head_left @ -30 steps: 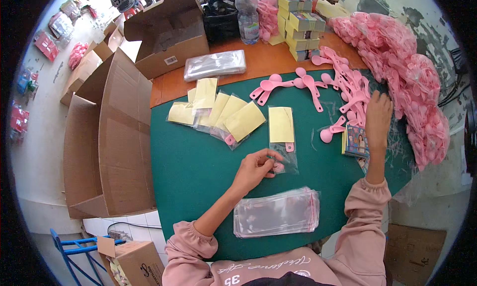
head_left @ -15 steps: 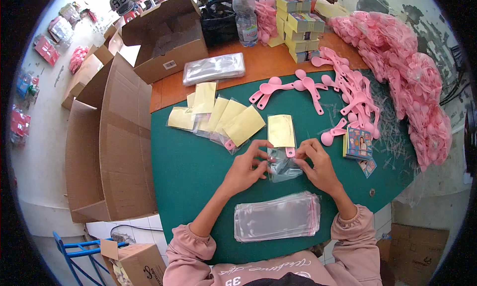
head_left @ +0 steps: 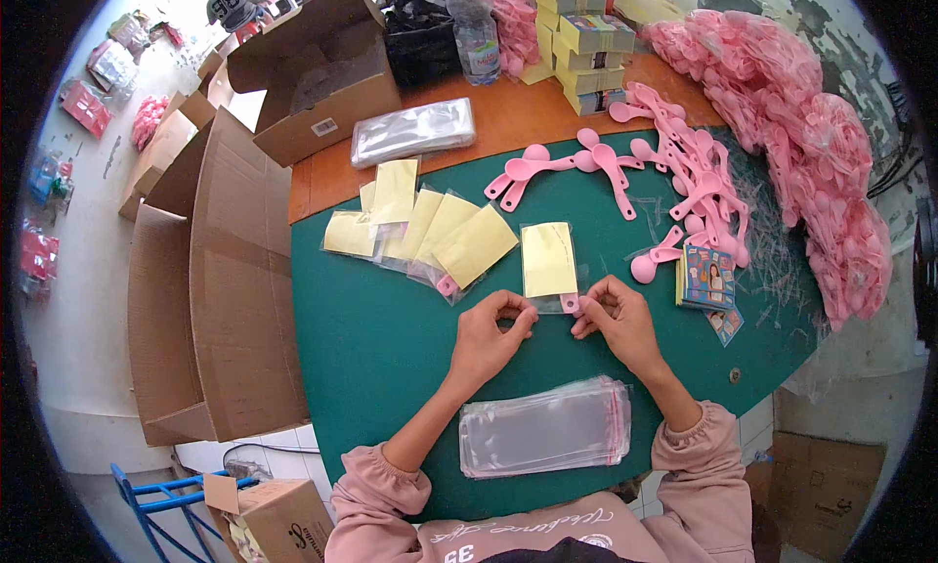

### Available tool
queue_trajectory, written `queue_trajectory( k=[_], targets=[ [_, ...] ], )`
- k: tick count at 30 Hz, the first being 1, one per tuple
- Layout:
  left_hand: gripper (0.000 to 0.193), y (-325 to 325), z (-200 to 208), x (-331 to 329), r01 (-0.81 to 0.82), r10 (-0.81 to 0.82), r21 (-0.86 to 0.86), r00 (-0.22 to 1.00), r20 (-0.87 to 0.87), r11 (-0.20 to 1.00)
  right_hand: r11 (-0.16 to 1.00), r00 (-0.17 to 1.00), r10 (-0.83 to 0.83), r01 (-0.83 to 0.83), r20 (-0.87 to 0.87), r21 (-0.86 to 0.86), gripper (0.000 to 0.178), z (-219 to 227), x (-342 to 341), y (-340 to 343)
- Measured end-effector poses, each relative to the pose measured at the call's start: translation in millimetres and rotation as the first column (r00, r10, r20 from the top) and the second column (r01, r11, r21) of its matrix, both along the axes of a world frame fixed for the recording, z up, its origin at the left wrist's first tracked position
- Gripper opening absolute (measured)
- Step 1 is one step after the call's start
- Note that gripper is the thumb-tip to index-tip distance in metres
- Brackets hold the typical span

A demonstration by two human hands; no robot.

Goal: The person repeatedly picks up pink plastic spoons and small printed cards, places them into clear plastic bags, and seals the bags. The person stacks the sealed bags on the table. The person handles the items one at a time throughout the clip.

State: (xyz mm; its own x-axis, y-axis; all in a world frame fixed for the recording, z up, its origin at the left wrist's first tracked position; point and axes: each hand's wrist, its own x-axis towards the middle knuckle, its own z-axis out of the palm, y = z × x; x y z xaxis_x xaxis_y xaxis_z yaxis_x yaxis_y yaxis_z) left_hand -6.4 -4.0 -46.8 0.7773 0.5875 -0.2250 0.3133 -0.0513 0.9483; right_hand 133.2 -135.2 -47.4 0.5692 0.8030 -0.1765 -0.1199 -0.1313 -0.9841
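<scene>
Though near the packet's point(head_left: 549, 260) edge, hands point(head_left: 491, 338) point(head_left: 623, 326) apart

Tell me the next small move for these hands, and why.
Probably press along the near edge of the clear bag: the left hand and right hand are poised at or close to its near corners, and a yellow card and pink handle already seem to be inside.

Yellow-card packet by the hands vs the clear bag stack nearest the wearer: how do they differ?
Contents: the packet holds a yellow card, with a pink handle end below; the bag stack shows no card.
Pose: the packet's long side runs front to back; the bag stack's, left to right.
Count: the packet is single; the bag stack is layered.
Shared: clear plastic, on the green tabletop.
</scene>
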Motion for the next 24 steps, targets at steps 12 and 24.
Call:
queue_trajectory(
  k=[12,24],
  targets=[
    [0.012,-3.5,-6.2,0.2,-0.117,0.133,-0.123,0.983,0.129,0.985,0.997,0.997,-0.073,0.072,0.036,0.041,0.017,3.6,-11.1,6.0],
    [0.036,-5.3,-14.3,-0.8,-0.105,0.105,-0.013,0.981,0.161,0.994,0.996,0.937,-0.086,0.084,0.338,0.020,0.029,7.1,-23.7,4.5]
  ],
)
